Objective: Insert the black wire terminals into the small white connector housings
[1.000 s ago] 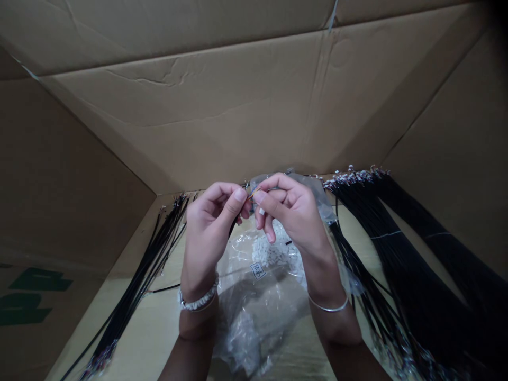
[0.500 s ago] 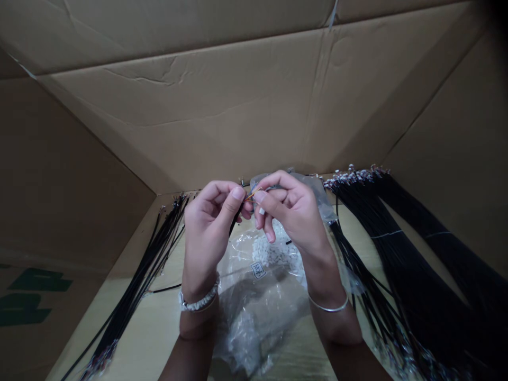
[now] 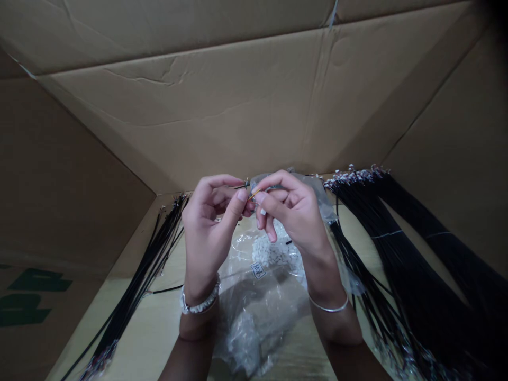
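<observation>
A short orange wire (image 3: 254, 195) slants from eight o'clock up to two, its upper end pinched in the right hand (image 3: 291, 209), its lower beside the left hand (image 3: 212, 219), whose grip I can't make out.

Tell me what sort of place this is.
Probably a cable-assembly workbench: bundled black cables, a clear bag with small white pieces, and cardboard walls around the table.

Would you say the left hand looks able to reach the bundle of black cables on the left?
Probably yes: the bundle of black cables lies on the table beside the left hand, and I see nothing blocking the way, though that hand is busy at the orange wire.
</observation>
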A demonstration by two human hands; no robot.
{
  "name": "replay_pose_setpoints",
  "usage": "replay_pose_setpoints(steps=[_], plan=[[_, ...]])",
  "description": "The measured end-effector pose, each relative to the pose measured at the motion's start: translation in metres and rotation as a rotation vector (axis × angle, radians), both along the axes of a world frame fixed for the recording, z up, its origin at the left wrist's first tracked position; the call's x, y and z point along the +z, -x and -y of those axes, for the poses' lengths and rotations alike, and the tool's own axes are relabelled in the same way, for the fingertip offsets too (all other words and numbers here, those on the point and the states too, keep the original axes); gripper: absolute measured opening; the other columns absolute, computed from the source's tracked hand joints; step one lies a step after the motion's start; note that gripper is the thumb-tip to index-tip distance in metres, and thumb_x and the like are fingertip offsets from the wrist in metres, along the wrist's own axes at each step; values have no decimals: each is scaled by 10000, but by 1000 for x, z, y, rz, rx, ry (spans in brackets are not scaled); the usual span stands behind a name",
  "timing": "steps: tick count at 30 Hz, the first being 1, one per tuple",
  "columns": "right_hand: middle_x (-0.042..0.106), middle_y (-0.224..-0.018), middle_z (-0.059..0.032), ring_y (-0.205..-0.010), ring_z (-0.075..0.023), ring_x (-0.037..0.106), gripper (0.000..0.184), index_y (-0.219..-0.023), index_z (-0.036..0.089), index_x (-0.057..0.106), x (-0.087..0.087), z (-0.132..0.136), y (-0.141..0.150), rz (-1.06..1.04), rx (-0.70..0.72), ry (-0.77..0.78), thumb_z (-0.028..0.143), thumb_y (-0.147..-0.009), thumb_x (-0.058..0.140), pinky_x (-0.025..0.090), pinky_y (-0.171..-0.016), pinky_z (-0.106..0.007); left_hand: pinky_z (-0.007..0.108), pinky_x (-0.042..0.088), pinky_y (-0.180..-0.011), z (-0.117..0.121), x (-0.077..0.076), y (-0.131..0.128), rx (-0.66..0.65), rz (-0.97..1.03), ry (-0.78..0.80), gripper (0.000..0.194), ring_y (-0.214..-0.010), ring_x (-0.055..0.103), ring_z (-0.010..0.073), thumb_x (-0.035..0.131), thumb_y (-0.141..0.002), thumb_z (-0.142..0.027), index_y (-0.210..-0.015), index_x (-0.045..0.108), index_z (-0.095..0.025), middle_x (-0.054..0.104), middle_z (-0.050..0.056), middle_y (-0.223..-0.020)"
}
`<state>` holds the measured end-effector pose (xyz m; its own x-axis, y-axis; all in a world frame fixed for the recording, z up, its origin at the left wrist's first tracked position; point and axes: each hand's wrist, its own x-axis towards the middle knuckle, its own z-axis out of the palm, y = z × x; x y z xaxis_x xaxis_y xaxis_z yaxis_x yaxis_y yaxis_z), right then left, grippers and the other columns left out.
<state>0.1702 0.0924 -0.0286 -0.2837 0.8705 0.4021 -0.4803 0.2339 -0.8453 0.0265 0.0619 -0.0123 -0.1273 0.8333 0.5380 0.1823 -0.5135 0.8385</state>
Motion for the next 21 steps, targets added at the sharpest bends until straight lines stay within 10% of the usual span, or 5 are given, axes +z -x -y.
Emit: replay_pose_setpoints(steps=[21], plan=[[693, -588, 49, -374, -64, 559, 141, -899, 192, 702, -1, 0, -4, 36, -14, 15, 291, -869, 798, 432, -356, -154, 274, 554, -723, 10, 3, 7, 117, -307, -84, 84, -869, 686, 161, 720, -950, -274, -1010, 778, -274, 747, 18, -949]])
